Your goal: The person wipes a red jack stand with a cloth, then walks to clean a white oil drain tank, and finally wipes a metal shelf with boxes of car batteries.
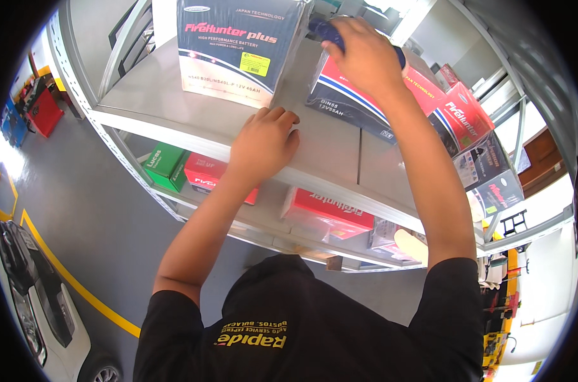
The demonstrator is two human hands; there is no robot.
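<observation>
My left hand (pixel 265 143) rests on the front of the grey upper shelf (pixel 327 143), its fingers loosely bent and apart from the thumb, with nothing visible in it. My right hand (pixel 368 60) reaches over the boxes at the right, closed around a dark blue thing (pixel 327 33) that sticks out on both sides of it; its kind is unclear. Beneath that hand lies a plastic-wrapped red, white and blue battery box (pixel 346 102). Ahead of my left hand stands a tall wrapped blue and white battery box (pixel 232 51) with a yellow sticker.
More battery boxes (pixel 461 118) line the right of the shelf. On the lower shelf are a green box (pixel 167 167) and red boxes (pixel 327 213). A metal post (pixel 76 57) bounds the rack at the left. A white car (pixel 41 305) stands behind a yellow floor line (pixel 79 286).
</observation>
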